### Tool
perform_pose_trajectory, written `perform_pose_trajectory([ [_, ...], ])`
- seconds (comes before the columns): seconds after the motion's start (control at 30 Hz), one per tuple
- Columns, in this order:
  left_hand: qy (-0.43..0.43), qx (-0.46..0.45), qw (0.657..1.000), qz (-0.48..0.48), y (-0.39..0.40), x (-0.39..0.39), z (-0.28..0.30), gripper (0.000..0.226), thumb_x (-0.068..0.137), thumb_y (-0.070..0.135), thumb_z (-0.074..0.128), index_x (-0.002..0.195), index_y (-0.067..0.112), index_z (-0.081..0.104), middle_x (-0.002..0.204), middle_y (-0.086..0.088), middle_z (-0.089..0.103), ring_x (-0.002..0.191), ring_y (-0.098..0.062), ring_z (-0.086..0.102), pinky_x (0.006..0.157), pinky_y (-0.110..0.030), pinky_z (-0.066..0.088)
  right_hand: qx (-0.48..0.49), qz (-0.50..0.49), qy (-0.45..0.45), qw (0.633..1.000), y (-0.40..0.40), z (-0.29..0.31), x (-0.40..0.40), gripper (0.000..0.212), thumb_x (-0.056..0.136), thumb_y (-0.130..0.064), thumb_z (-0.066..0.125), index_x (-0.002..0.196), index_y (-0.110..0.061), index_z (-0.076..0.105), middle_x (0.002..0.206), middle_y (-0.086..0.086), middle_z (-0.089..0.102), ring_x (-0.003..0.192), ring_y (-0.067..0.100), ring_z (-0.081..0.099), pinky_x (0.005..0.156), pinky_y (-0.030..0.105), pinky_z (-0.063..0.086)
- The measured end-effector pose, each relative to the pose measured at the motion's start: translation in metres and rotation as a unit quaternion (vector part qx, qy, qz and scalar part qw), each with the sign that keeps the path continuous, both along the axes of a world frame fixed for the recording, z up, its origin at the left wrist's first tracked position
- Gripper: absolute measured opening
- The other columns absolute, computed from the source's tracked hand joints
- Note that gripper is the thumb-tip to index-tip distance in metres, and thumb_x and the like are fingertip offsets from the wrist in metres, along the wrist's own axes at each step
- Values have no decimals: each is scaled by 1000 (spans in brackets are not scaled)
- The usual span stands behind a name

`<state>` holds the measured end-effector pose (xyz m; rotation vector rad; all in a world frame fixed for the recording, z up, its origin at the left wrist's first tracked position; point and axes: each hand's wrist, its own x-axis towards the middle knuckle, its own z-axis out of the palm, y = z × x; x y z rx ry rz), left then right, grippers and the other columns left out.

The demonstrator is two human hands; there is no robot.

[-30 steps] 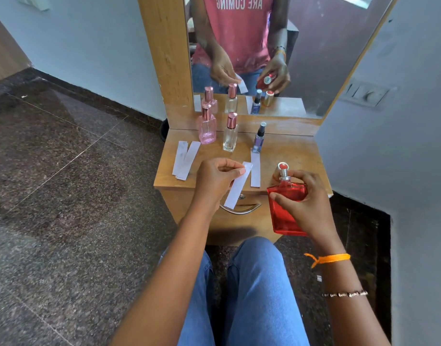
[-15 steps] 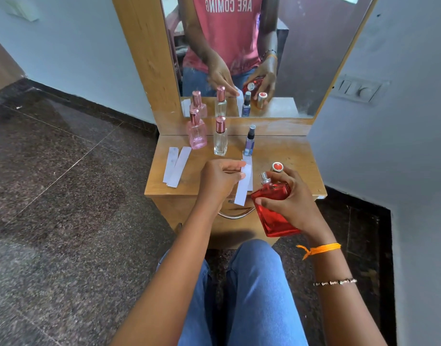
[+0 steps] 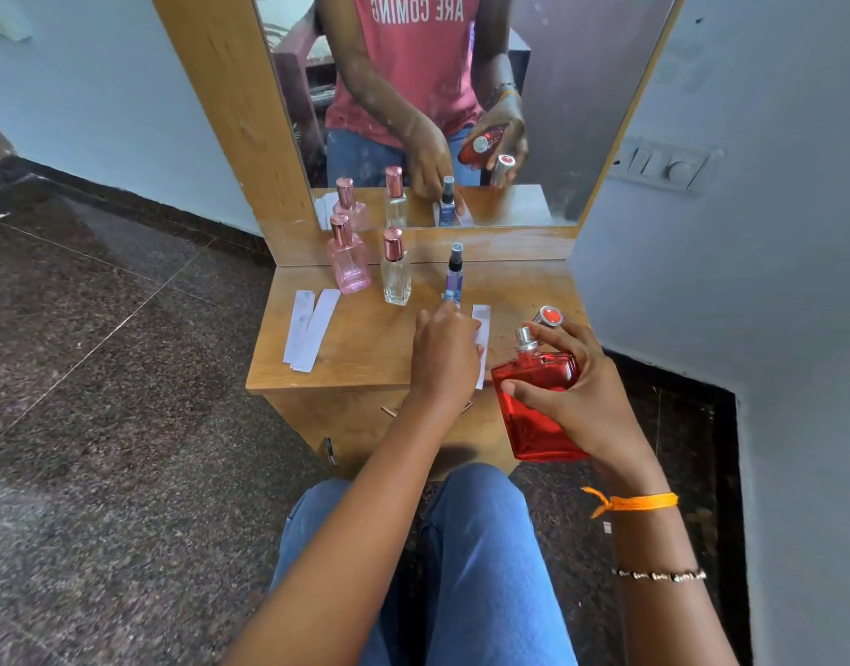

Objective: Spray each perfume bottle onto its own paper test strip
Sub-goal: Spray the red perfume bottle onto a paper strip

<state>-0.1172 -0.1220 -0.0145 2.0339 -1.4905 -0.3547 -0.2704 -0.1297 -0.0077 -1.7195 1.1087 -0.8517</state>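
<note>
My right hand (image 3: 586, 401) grips a red square perfume bottle (image 3: 533, 415), tilted, just off the front right corner of the small wooden table (image 3: 365, 348). Its silver nozzle is bare, and the red-topped cap (image 3: 549, 315) is pinched in the same hand's fingertips. My left hand (image 3: 442, 358) lies palm down on the table with a white paper test strip (image 3: 482, 329) under its fingers, right beside the nozzle. At the back stand a pink bottle (image 3: 350, 266), a clear bottle (image 3: 395, 276) and a slim blue spray bottle (image 3: 454, 276).
Two more paper strips (image 3: 312, 336) lie side by side on the table's left part. A mirror (image 3: 533, 64) in a wooden frame rises behind the bottles. A switch panel (image 3: 663, 165) sits on the right wall. My knees are below the table's front edge.
My left hand has gone forward and down, bringing the strip from the air onto the table. The cap has come off the red bottle and sits in my right fingers.
</note>
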Motion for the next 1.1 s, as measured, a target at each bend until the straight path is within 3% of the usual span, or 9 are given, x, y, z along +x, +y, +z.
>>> perform_pose_trajectory([
  [0.1,-21,-3,1000,12,-1,-1,-1,27,84,11,65,111,9,66,118,-11,53,107,-29,45,90,-36,43,-1,6,-4,1000,-1,-1,-1,65,64,-11,86,121,-28,58,140,-10,40,129,3,42,106,27,38],
  [0.37,-11,-25,999,33,-6,-1,-5,34,85,16,65,118,12,63,115,-9,56,107,-26,45,89,-34,40,-3,18,-8,1000,1,-2,-1,65,65,-8,84,121,-26,57,137,-7,40,121,-14,39,91,-2,34],
  [0.47,-15,-45,998,30,-6,-1,-7,37,83,17,66,120,14,62,111,-7,57,103,-25,46,87,-35,43,-6,27,-4,1000,4,-3,0,65,65,-8,84,122,-23,56,137,-5,40,113,-28,35,86,-6,32],
  [0.6,5,-120,992,23,0,2,-5,34,85,12,64,119,14,63,99,-3,55,97,-21,50,83,-29,44,-8,31,-18,999,9,-2,1,65,65,-7,84,120,-28,56,138,-5,40,116,-26,35,86,-5,32],
  [0.7,135,-114,984,-11,13,5,8,23,92,17,53,110,17,67,94,5,52,90,-9,51,78,-9,38,-9,28,-43,999,10,0,2,65,65,-7,83,119,-31,57,139,-5,41,122,-19,36,88,-2,34],
  [0.83,400,28,913,-77,42,11,15,32,90,46,49,114,28,63,109,5,64,103,-10,62,90,-29,49,1,6,-90,996,11,4,6,66,66,-6,83,125,-22,59,143,-4,40,125,-14,38,88,1,38],
  [0.9,481,69,867,-110,55,12,15,33,83,45,59,113,31,61,116,0,64,106,-10,63,91,-28,49,4,1,-111,994,12,6,8,67,65,-12,83,126,-22,59,143,-7,40,126,-12,39,88,4,40],
  [1.0,538,69,828,-141,64,10,17,44,73,29,68,116,23,59,116,-3,65,107,-14,63,94,-33,50,4,3,-116,993,15,8,11,66,65,-14,83,126,-23,59,145,-8,41,131,-6,37,97,11,41],
  [1.1,499,72,846,-172,68,5,14,55,70,14,77,120,21,58,116,-3,66,108,-16,63,95,-40,50,-3,14,-114,993,18,9,14,67,65,-14,85,127,-19,59,145,-2,42,131,-3,39,97,12,41],
])
